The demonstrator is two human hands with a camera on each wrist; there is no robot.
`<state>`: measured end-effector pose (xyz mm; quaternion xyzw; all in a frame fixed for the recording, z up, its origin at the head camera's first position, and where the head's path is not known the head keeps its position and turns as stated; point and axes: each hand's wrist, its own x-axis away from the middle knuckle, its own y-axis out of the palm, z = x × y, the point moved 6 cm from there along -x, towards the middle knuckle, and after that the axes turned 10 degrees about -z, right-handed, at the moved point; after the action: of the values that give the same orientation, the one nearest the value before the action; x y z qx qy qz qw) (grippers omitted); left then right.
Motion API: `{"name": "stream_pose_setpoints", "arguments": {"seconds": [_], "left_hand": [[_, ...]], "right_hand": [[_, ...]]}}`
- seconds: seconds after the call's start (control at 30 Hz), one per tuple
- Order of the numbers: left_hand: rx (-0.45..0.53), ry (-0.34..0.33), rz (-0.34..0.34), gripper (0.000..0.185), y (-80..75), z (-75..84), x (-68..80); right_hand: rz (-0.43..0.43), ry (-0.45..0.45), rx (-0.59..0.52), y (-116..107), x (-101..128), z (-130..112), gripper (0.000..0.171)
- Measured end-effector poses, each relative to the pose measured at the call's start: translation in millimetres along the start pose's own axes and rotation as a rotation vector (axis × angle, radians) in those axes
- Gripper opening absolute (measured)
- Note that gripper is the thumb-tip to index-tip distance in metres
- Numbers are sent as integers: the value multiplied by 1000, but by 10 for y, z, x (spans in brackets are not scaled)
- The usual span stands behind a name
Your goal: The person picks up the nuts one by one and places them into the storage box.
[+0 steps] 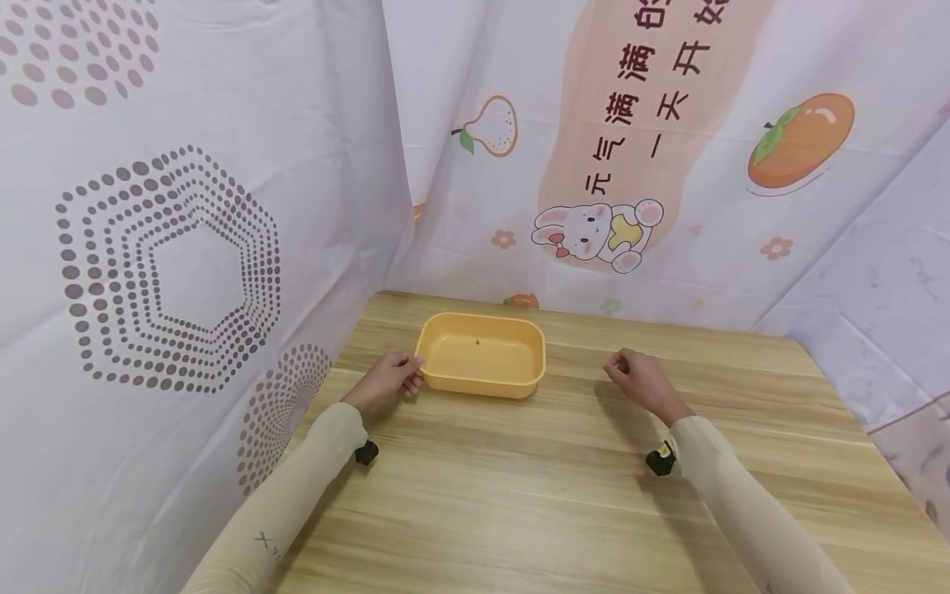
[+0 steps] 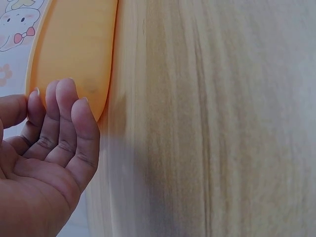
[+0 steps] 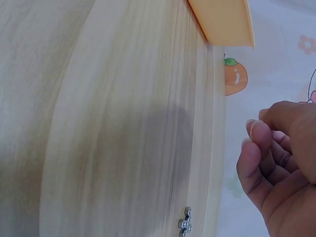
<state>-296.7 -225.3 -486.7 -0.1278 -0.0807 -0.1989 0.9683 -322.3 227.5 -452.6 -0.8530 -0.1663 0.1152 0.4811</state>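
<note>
A shallow yellow plastic tray (image 1: 481, 385) with rounded corners sits near the back of the table. At its left end my left hand (image 1: 389, 378) pinches the rim between thumb and forefinger; in the left wrist view the other fingers (image 2: 85, 123) lie against the outside wall. One small dark speck shows on the tray's floor. To the right, apart from the tray, is my right hand (image 1: 644, 381), fingers loosely curled and thumb near the fingertips, with nothing visible between them. A small silvery metal piece (image 3: 185, 222) lies on the table in the right wrist view.
The wood-grain table (image 1: 505, 495) runs back to a printed white curtain (image 1: 460, 231) behind the tray. Another white cloth (image 1: 312, 165) hangs along the left side, close to the left arm. Each wrist carries a small black device (image 1: 660, 459).
</note>
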Motion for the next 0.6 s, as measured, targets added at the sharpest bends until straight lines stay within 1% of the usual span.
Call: {"name": "stream_pose_setpoints", "arguments": {"seconds": [0.37, 0.6], "left_hand": [[-7, -18, 1, 31, -3, -18, -6], [-6, -13, -2, 31, -10, -30, -17]], "right_hand": [[-7, -14, -10, 38, -38, -55, 14], [-26, 0, -30, 51, -52, -109, 16]]}}
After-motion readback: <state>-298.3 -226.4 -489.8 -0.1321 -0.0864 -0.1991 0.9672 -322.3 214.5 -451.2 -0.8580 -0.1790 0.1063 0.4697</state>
